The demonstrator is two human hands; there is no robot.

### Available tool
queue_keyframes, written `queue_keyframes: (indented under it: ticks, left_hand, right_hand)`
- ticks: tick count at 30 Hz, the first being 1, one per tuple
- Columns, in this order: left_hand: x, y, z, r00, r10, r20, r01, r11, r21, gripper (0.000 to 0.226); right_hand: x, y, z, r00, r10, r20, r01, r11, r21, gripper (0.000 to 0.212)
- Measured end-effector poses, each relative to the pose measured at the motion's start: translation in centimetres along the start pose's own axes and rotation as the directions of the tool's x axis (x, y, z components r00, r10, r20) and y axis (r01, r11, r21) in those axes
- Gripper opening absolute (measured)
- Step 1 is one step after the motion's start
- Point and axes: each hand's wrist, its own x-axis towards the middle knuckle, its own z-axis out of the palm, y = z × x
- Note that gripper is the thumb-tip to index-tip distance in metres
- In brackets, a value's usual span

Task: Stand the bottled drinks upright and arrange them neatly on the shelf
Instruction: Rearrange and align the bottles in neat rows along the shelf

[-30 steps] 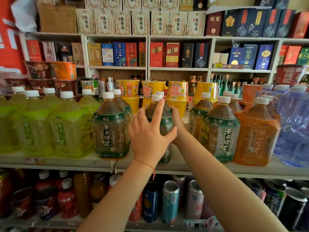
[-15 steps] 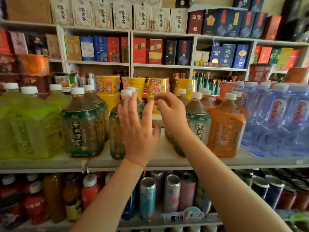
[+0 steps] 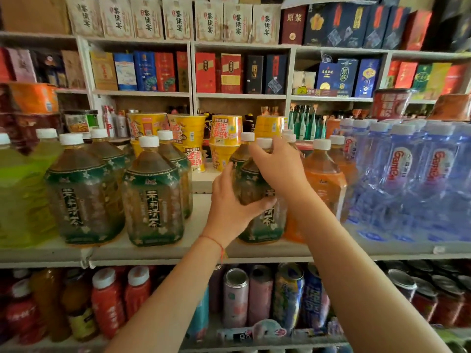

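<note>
Green-label tea bottle (image 3: pixel 257 225) upright on shelf (image 3: pixel 158 250), between both hands. Left hand (image 3: pixel 230 203) wraps body from 9 o'clock; right hand (image 3: pixel 279 166) grips neck at 12 o'clock.

open shelf gap (image 3: pixel 201 220) — flanked by tea bottles (image 3: pixel 152 197)

I can read 茉莉清茶 running down the green labels of the brown-tea plastic bottles with white caps (image 3: pixel 152 197) on the middle shelf. The clear blue-tinted water bottles (image 3: pixel 397 179) at the right carry "Ganten" in red on white. On the top shelf, the cream cartons (image 3: pixel 178 17) show 黎侯宴, and the dark red box (image 3: pixel 293 24) reads 原浆. Print on the yellow noodle cups (image 3: pixel 225 131) is too blurred to make out.
</note>
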Motion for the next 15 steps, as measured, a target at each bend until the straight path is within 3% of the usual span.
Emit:
queue_keyframes:
  ticks: [5, 8, 10, 13, 15]
  left_hand:
    - [0.0, -1.3, -0.9, 0.998, -0.049, -0.026, 0.047, 0.997, -0.053, 0.111]
    - [0.0, -1.4, -1.5, 0.992, -0.08, -0.097, 0.061, 0.981, -0.185, 0.07]
    - [0.0, -1.0, -1.8, 0.986, -0.106, -0.129, 0.068, 0.962, -0.265, 0.053]
    - [-0.1, -0.7, -1.9, 0.982, -0.159, -0.104, 0.11, 0.924, -0.367, 0.043]
    - [0.0, -0.6, -1.9, 0.977, -0.185, -0.109, 0.132, 0.916, -0.378, 0.032]
  right_hand:
    - [0.2, -0.4, 0.2, 0.991, -0.029, 0.133, 0.008, 0.987, 0.159, 0.028]
    - [-0.7, 0.2, 2.2, 0.978, -0.027, 0.209, -0.019, 0.976, 0.216, 0.048]
    - [-1.5, 0.8, 3.4, 0.989, -0.022, 0.147, -0.02, 0.961, 0.275, 0.069]
    - [-2.0, 1.2, 3.8, 0.97, 0.15, 0.191, -0.225, 0.849, 0.478, 0.081]
    - [-1.8, 1.4, 3.7, 0.931, 0.215, 0.296, -0.35, 0.754, 0.555, 0.071]
